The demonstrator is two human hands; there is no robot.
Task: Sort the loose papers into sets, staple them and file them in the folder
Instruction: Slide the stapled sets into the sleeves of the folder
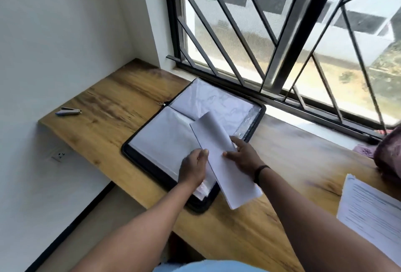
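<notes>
A black zip folder [258, 117] lies open on the wooden desk, its clear plastic sleeves [165, 139] showing. Over its near right part I hold a set of white papers [230, 180], curved lengthwise and tilted. My right hand [243, 156] grips the set from the right side, thumb on top. My left hand [193, 167] pinches the left edge of the papers or the sleeve beneath; which one I cannot tell. A small grey stapler [68, 111] lies far left on the desk, apart from both hands.
More printed sheets [373, 213] lie at the desk's right edge. A maroon cloth thing [388, 154] sits behind them. The barred window [282, 33] and its sill run along the back. A white wall closes the left side. The wooden desk [121, 98] ends near me.
</notes>
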